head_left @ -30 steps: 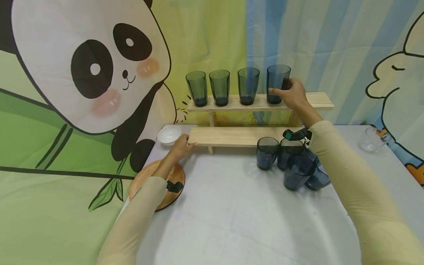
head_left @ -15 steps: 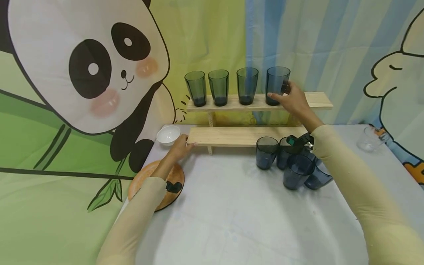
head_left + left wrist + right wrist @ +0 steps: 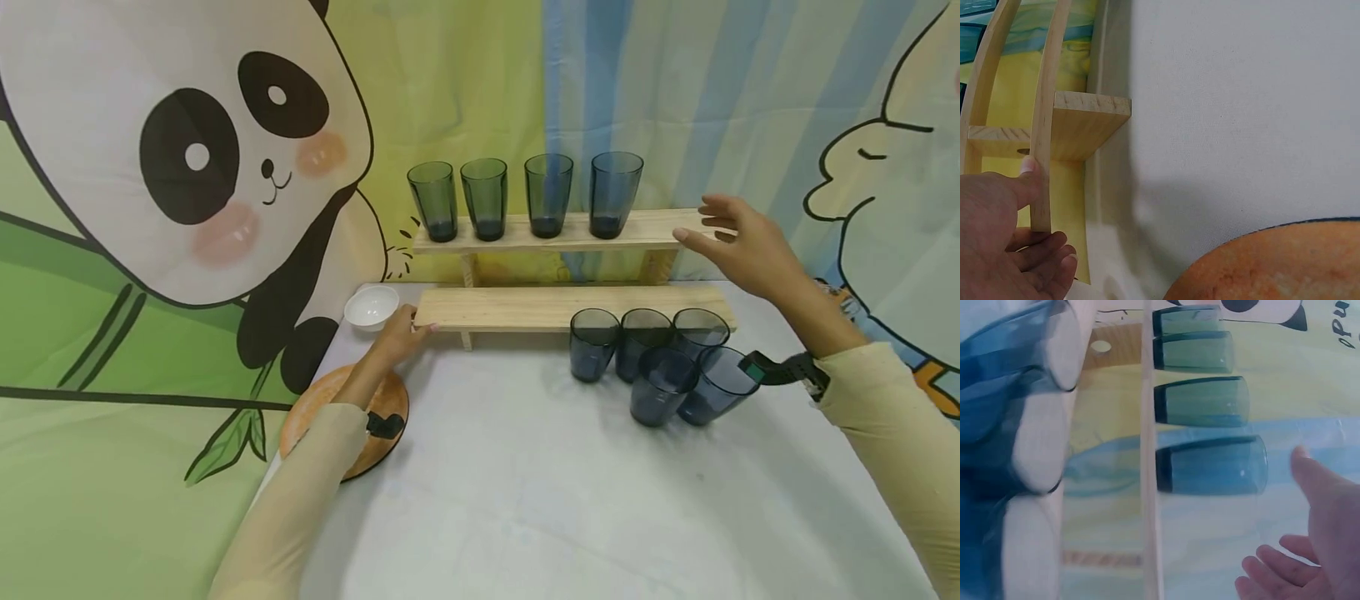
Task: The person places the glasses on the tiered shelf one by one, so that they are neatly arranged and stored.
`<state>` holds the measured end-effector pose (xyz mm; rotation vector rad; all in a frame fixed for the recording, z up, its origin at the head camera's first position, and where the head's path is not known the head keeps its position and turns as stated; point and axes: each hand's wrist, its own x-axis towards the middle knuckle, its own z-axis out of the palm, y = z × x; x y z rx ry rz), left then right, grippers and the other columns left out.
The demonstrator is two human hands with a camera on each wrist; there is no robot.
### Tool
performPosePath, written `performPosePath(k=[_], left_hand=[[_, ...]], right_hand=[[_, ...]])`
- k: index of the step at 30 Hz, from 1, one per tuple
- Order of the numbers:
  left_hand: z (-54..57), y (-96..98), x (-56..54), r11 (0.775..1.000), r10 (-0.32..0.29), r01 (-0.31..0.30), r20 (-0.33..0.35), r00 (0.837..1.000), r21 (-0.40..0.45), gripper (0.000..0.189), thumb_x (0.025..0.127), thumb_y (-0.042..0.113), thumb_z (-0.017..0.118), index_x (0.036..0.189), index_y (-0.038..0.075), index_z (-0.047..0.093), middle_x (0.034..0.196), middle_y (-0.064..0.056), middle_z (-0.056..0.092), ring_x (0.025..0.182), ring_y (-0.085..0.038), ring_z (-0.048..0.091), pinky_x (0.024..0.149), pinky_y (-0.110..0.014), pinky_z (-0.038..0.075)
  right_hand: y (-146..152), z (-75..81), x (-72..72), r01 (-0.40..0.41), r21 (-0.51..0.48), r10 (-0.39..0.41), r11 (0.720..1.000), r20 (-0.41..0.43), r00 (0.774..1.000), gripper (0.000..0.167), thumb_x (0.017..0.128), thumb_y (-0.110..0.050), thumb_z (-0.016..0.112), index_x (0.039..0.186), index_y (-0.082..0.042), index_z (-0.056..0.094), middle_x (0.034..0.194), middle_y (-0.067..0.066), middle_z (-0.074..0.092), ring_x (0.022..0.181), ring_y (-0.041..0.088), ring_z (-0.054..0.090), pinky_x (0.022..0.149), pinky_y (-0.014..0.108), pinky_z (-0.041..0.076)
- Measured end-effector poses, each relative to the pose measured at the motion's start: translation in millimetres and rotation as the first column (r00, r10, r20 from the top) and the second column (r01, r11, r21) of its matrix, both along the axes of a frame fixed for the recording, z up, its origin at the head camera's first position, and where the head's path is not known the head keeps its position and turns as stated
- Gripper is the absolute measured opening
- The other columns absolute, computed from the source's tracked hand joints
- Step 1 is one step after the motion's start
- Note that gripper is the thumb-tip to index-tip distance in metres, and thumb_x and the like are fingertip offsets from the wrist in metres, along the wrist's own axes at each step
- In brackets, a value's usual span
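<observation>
My left hand (image 3: 397, 337) holds the left end of the lower board of a two-tier wooden shelf (image 3: 510, 308). In the left wrist view the thumb lies on one face of the board (image 3: 1041, 125), the fingers around its end. Several tinted drinking glasses stand upright in a row on the upper board; the rightmost glass (image 3: 615, 196) is nearest to my right hand (image 3: 757, 246). That hand is in the air by the shelf's right end, fingers spread and holding nothing. The right wrist view shows a gap between the thumb and the rightmost glass (image 3: 1213, 465).
Several dark blue glasses cluster in front of the lower board, including an upright one (image 3: 594, 346) and a tilted one (image 3: 720, 387). A white bowl (image 3: 371, 307) sits left of the shelf. An orange round plate (image 3: 386, 442) lies under the left forearm. Printed curtains (image 3: 480, 75) hang behind.
My right hand has let go of the rightmost glass on the upper board and moved away to the right. The glass stays standing there. My left hand keeps its hold on the shelf.
</observation>
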<state>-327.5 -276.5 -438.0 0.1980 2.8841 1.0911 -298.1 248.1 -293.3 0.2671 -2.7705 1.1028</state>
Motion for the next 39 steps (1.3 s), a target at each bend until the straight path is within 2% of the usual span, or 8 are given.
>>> performPosePath(k=[5,10,22,24,26,29,30,39], left_hand=[[-0.1,-1.6,1.8,1.0,0.004,-0.004,0.004,1.0,-0.001,0.061,0.108,0.025,0.064,0.146,-0.016,0.042,0.143,-0.035,0.051,0.134,-0.047,0.051,0.115,-0.058,0.042],[-0.7,-0.2,1.4,1.0,-0.006,0.006,0.007,1.0,0.015,0.06,0.108,0.025,0.064,0.147,-0.015,0.041,0.143,-0.034,0.05,0.133,-0.046,0.051,0.114,-0.058,0.042],[-2.0,0.6,0.0,1.0,-0.006,0.006,0.003,1.0,0.023,0.06,0.108,0.025,0.063,0.148,-0.014,0.04,0.147,-0.033,0.049,0.139,-0.046,0.048,0.119,-0.057,0.039],[-2.7,-0.1,0.5,1.0,-0.003,0.003,0.003,1.0,0.028,0.06,0.108,0.025,0.062,0.148,-0.014,0.041,0.147,-0.033,0.049,0.14,-0.046,0.048,0.12,-0.057,0.038],[-3.0,-1.0,1.0,1.0,0.001,-0.001,0.008,1.0,0.025,0.059,0.109,0.026,0.062,0.148,-0.013,0.04,0.147,-0.033,0.049,0.14,-0.046,0.047,0.12,-0.057,0.038],[-3.2,-1.6,1.6,1.0,0.002,-0.003,0.014,1.0,0.023,0.059,0.109,0.026,0.062,0.148,-0.012,0.04,0.147,-0.033,0.049,0.141,-0.046,0.047,0.12,-0.057,0.037],[-3.1,-1.6,1.7,1.0,0.002,-0.002,0.015,1.0,0.023,0.059,0.109,0.026,0.062,0.148,-0.012,0.04,0.148,-0.032,0.048,0.141,-0.046,0.046,0.12,-0.057,0.037],[-2.4,-1.1,-0.1,1.0,0.013,-0.013,0.03,0.999,-0.013,0.061,0.109,0.029,0.061,0.15,-0.011,0.039,0.149,-0.032,0.047,0.142,-0.046,0.046,0.12,-0.058,0.037]], right_hand=[[22,-22.0,33.4,0.027,0.003,-0.027,1.0,-0.048,0.998,0.076,0.109,-0.051,0.052,0.164,-0.003,0.031,0.161,0.032,0.039,0.145,0.055,0.041,0.113,0.07,0.037],[37,-52.1,66.4,0.062,0.03,-0.062,0.998,-0.011,0.998,0.072,0.111,-0.049,0.047,0.162,0.0,0.034,0.158,0.035,0.042,0.141,0.059,0.042,0.107,0.075,0.039],[50,-126.8,122.5,0.07,-0.103,-0.057,0.992,0.12,0.991,0.072,0.115,-0.04,0.043,0.167,0.0,0.013,0.166,0.037,0.024,0.148,0.063,0.025,0.105,0.081,0.031],[51,-138.9,127.9,0.064,-0.118,-0.049,0.991,0.126,0.991,0.074,0.114,-0.038,0.047,0.168,-0.001,0.01,0.166,0.037,0.025,0.148,0.062,0.025,0.116,0.068,0.035],[51,-150.7,133.1,0.048,-0.151,-0.029,0.987,0.126,0.992,0.079,0.112,-0.033,0.055,0.168,-0.001,0.009,0.164,0.038,0.027,0.147,0.062,0.027,0.122,0.039,0.039],[51,-163.0,137.3,0.028,-0.18,-0.004,0.983,0.134,0.991,0.091,0.105,-0.029,0.069,0.168,-0.001,0.009,0.16,0.038,0.032,0.145,0.061,0.032,0.1,0.0,0.038],[51,-165.8,137.6,0.025,-0.187,0.001,0.982,0.14,0.99,0.094,0.103,-0.029,0.072,0.167,0.0,0.01,0.159,0.038,0.034,0.144,0.061,0.034,0.092,-0.004,0.037],[49,-180.2,130.3,-0.008,-0.147,0.031,0.989,0.156,0.987,0.087,0.096,-0.029,0.081,0.158,0.003,0.03,0.15,0.03,0.046,0.138,0.049,0.044,0.091,-0.003,0.038]])
